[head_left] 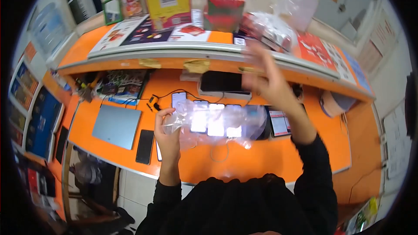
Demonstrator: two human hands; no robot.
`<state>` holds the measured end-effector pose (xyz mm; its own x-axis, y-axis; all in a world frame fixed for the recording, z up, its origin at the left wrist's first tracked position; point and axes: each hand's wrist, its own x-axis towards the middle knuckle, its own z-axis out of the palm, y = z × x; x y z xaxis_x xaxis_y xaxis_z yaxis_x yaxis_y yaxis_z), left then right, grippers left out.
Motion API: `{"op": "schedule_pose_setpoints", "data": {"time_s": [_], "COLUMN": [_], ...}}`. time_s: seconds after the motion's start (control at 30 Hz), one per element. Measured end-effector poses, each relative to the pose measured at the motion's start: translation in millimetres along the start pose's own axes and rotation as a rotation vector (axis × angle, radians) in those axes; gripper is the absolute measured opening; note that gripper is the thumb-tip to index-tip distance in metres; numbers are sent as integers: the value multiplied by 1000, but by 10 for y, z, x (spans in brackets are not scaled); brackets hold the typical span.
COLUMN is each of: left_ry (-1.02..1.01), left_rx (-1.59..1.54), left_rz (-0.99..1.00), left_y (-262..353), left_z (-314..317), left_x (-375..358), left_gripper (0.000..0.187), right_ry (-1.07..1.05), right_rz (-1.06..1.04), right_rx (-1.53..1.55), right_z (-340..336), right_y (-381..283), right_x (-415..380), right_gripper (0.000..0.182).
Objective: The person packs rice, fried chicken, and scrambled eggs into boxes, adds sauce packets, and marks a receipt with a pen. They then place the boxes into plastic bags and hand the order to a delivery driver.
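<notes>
Step in hand: left hand [167, 132] grips 1 crumpled clear plastic bag [217, 122] at frame centre; right hand [265, 78], blurred, lifts open-fingered above, likely to spread it.

Closed grey metal laptop [116, 125] near the left edge of the orange desk [270, 163], flat black phone [145, 146] just right of it at the front edge. Row of lit phones [215, 122] mid-desk, behind a crinkled clear plastic bag [204, 124]. Yellow QR-code sign [167, 0] on the raised rear counter [174, 50], wrapped red box [224, 13] to its right.
</notes>
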<state>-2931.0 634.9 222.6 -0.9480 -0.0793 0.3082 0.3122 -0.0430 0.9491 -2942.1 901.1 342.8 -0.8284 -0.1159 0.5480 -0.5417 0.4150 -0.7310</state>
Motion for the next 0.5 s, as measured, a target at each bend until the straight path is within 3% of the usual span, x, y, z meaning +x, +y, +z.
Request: {"op": "schedule_pose_setpoints", "data": {"time_s": [0.03,0.07,0.13,0.2,0.27,0.33,0.4,0.5], "left_ry": [-6,-20,-206,-309,-481,-667,-811,-1053], "left_rx": [-176,-359,-429,-230,-217,-407,-450,-516], "left_rz": [-40,-88,-125,-239,-31,-161,-388,-489], "left_y": [22,34,40,19,34,8,208,35], "left_z": [128,273,537,790,1063,1335,1550,2048], "left_x": [52,95,82,-30,-287,-589,-931,-1378], "left_gripper": [39,40,36,36,42,46,50,54], "right_ry": [-123,-41,48,345,509,452,582,693], "right_rz": [121,0,185,377,650,572,526,713], "right_rx": [-108,-87,-303,-643,-282,-238,-353,-327], "right_z": [-52,30,26,-30,-178,-280,-246,-289], "right_y": [-163,3,80,388,532,485,302,-30], "right_x": [-380,-731,-1302,-1936,-2514,-2985,-3407,-4154], "right_gripper": [91,103,106,98,89,91,73,57]}}
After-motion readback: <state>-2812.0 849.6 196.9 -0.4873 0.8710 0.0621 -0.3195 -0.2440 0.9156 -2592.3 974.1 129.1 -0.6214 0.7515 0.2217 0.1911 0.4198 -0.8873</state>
